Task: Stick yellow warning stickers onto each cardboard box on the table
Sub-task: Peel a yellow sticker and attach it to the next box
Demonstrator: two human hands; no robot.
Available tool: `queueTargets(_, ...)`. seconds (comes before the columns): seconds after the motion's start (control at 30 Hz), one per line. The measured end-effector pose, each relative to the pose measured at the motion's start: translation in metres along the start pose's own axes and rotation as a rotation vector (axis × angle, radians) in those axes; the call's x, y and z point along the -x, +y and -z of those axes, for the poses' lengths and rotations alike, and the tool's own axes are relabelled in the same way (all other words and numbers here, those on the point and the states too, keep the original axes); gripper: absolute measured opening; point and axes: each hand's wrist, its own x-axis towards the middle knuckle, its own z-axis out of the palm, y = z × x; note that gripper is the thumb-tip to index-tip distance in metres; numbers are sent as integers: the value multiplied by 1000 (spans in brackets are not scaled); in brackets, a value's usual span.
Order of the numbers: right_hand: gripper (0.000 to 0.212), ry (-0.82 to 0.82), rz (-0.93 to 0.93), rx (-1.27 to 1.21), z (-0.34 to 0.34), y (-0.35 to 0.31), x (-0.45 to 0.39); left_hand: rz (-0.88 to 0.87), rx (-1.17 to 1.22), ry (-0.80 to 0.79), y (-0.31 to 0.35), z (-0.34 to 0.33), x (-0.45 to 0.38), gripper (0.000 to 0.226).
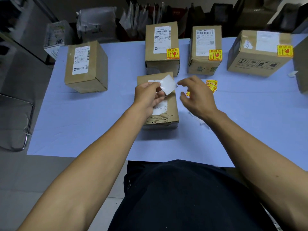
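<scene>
The table (100,130), under a pale blue cover, carries five cardboard boxes. Three along the far side, the middle box (162,47), the one to its right (205,50) and the far right box (260,52), already wear a yellow warning sticker. The left box (85,67) has none, nor, as far as shows, does the near box (160,105) lying flat under the hands.

The left hand (146,97) pinches a white square (168,84) over the near box. It looks like a sticker seen from its back or a peeled backing; the blur leaves that unsettled. The right hand (196,97) hovers just beside it, fingers spread and holding nothing, with spare stickers (211,85) on the table behind it.

To do this well, peel cleanly from one corner, keep fingertips off the glue, pick bare cardboard clear of the shipping label (160,109) and the torn edge, then press from one side across to avoid wrinkles.
</scene>
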Motion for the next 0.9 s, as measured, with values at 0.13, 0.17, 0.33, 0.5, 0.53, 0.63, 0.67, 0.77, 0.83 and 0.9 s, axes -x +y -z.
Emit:
queueTargets(0.13,20,-31,165,27,-5,-13,-5,191,256,-102,7,-3,6,9)
queueTargets(0.17,18,-6,152,5,-6,-14,-6,216,303,-114,8,-2,7,11)
queueTargets(0.33,11,61,128,-33,-5,-18,-12,263,464,-124,13,2,10,9)
queueTargets(0.5,7,20,-138,-309,2,-20,-13,256,480,-142,19,11,10,11)
queueTargets(0.53,8,-30,-266,-478,6,-19,-15,241,429,-142,20,14,8,14)
queueTargets(0.63,16,-297,-540,-939,19,-16,-21,117,-7,-173,19,21,8,15)
queueTargets(0.67,16,-378,-564,-983,22,-15,-22,69,-150,-191,17,21,9,14)
queueTargets(0.77,14,-514,-552,-922,24,-12,-24,-14,-300,-228,11,22,12,6)
queueTargets(0.83,13,-536,-555,-845,23,-12,-23,-47,-343,-200,7,22,13,6)
queueTargets(0.9,11,-521,-583,-803,22,-11,-21,-77,-395,-165,2,23,13,9)
